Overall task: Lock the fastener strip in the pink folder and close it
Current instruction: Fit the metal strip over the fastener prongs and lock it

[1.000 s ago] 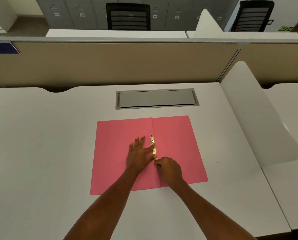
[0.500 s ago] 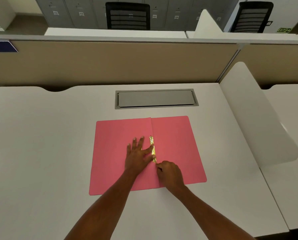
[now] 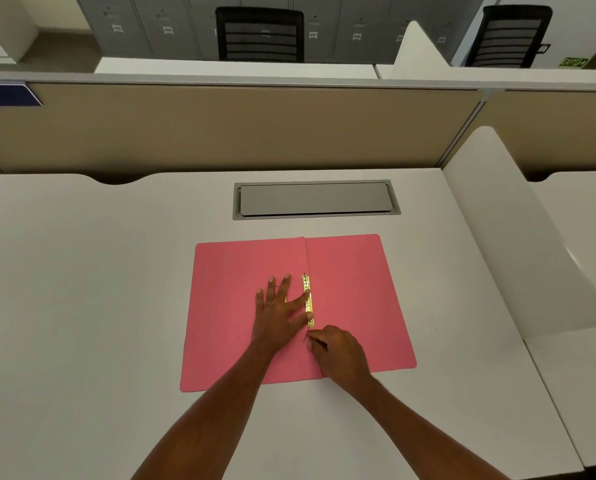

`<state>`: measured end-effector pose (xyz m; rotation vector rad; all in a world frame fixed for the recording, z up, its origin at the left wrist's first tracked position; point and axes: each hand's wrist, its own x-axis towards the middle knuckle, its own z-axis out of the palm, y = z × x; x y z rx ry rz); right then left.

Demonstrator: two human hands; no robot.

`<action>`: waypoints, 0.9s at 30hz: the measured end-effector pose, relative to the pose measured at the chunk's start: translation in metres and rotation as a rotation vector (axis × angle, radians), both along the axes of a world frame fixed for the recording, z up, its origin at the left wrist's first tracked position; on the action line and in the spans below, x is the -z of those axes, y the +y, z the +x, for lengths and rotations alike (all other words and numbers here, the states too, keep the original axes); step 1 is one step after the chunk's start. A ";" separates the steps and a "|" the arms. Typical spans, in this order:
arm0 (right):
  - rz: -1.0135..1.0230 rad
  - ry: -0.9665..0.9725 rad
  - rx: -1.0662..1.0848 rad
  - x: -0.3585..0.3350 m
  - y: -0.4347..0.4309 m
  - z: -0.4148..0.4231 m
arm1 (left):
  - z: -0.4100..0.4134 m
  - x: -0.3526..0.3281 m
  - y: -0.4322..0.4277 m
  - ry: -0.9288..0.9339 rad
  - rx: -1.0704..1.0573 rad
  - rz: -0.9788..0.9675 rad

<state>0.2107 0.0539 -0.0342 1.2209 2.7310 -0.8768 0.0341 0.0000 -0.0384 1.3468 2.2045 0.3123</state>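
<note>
The pink folder (image 3: 352,289) lies open and flat on the white desk (image 3: 99,289). A gold metal fastener strip (image 3: 307,296) runs along its centre fold. My left hand (image 3: 281,311) rests flat on the left leaf with fingers spread, the thumb and index finger touching the strip. My right hand (image 3: 339,353) sits curled just below the strip's near end, fingertips pinched at that end; what they hold is hidden by the fingers.
A grey cable hatch (image 3: 315,199) is set into the desk behind the folder. A beige partition (image 3: 237,126) closes the back edge, and a white curved divider (image 3: 518,251) stands at the right. Black chairs (image 3: 260,34) stand beyond the partition.
My right hand has slid a little toward me, away from the strip's near end. The left hand and the folder have stayed in place.
</note>
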 end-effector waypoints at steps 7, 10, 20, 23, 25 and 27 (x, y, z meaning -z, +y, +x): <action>-0.076 0.080 0.088 -0.009 0.021 -0.003 | 0.003 0.006 -0.002 0.083 0.012 -0.029; 0.050 0.102 -0.001 -0.023 0.037 -0.016 | 0.004 0.008 -0.001 0.110 0.029 -0.046; 0.440 -0.174 -0.504 -0.053 0.098 -0.077 | 0.002 0.012 0.004 0.212 0.079 -0.105; 0.464 -0.233 -0.475 -0.058 0.112 -0.086 | 0.001 0.009 0.008 0.223 0.094 -0.137; 0.432 -0.274 -0.452 -0.060 0.118 -0.091 | 0.002 0.007 0.011 0.228 0.098 -0.154; 0.384 -0.299 -0.474 -0.061 0.121 -0.094 | 0.002 0.006 0.011 0.229 0.096 -0.161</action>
